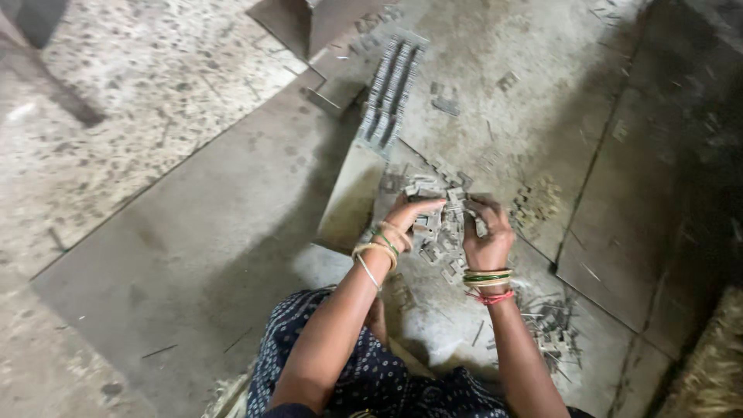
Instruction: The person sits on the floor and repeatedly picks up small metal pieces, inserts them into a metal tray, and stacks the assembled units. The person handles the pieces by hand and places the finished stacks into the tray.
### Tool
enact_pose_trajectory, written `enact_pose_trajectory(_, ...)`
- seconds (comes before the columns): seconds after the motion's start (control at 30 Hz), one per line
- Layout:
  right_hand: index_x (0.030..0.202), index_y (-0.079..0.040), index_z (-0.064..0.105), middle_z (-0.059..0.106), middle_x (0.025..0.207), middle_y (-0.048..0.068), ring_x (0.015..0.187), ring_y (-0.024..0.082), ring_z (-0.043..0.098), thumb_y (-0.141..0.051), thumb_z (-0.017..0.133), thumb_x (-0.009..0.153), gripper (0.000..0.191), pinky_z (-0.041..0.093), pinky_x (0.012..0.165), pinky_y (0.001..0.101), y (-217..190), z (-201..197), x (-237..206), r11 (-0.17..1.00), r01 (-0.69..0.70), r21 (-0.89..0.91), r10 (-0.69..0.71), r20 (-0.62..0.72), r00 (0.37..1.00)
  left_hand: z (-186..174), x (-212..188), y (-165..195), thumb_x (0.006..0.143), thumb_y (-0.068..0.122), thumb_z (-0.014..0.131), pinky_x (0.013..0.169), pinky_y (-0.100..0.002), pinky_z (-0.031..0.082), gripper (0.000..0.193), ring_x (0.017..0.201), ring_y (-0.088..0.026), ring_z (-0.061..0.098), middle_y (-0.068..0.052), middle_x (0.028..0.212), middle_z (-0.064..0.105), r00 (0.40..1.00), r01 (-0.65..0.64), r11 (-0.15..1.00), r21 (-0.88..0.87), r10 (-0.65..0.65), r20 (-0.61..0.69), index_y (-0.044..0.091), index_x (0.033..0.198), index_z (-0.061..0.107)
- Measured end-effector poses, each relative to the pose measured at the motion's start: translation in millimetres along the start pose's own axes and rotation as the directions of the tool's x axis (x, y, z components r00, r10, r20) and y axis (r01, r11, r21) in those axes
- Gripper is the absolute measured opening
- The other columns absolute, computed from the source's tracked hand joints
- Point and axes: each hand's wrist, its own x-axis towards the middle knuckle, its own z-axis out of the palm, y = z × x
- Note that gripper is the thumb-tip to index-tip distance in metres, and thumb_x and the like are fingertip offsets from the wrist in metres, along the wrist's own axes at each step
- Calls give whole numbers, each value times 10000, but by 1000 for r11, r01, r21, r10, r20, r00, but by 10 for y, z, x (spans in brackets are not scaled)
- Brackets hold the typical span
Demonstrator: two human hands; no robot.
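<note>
Both hands are working over the floor (193,255), above a pile of small metal pieces (441,232). The left hand (410,217) is pinching one piece in curled fingers; the right hand (489,236) is gripping a bunch, fingers closed. Farther off, a stacked row (391,93) is lying on the floor.

No packages, labels, signs or screens are showing anywhere in view, from 12 o'clock round to 6 o'clock; nothing of that kind is appearing on the floor.
</note>
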Motion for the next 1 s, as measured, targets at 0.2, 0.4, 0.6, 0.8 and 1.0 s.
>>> enact_pose_trajectory(0.2, 1169, -48, 719, 760, 1127, 101, 967, 195, 757, -40, 791, 835, 341, 609, 818, 307, 137, 438, -365, 874, -468, 127, 421, 282, 862, -360, -34, 718, 731, 134, 860, 852, -469, 561, 793, 993, -425, 676, -277, 1035, 683, 899, -380, 115, 918, 278, 338, -101, 1360, 439)
enact_pose_trajectory(0.4, 1361, -45, 580, 719, 1223, 118, 1046, 222, 709, -109, 911, 732, 714, 605, 843, 335, -10, 1040, -480, 821, -517, 242, 399, 404, 823, -824, -252, 972, 726, 21, 785, 889, -483, 569, 365, 1051, -419, 697, -236, 1087, 722, 919, -362, -428, 828, -16, 394, 23, 1077, 686)
enact_pose_trajectory(0.6, 1563, -53, 330, 592, 1404, 162, 1214, 261, 642, -83, 952, 587, 1158, 569, 970, 369, -226, 1419, -405, 846, -374, 380, 200, 424, 883, -1035, -234, 999, 424, 236, 1034, 952, -447, 514, 638, 1141, -398, 617, -206, 1151, 659, 900, -406, -337, 849, 13, 436, 37, 947, 727)
enact_pose_trajectory(0.8, 1549, -38, 368, 612, 1380, 195, 1247, 313, 628, -41, 940, 594, 1113, 517, 1040, 400, -203, 1503, -344, 912, -201, 357, 40, 411, 911, -1085, -231, 1063, 418, 233, 1035, 968, -454, 516, 1097, 1155, -420, 632, -238, 1199, 657, 957, -284, -89, 955, 33, 288, 31, 1350, 493)
enact_pose_trajectory(1.0, 1464, -96, 503, 682, 1301, 139, 1185, 321, 668, -124, 906, 672, 889, 542, 1010, 393, -236, 1510, -344, 935, -286, 212, 168, 446, 879, -1312, -277, 1049, 614, 659, 827, 1037, -406, 504, 993, 1187, -320, 671, -187, 1265, 697, 962, -260, 356, 897, 169, 212, 45, 1337, 537)
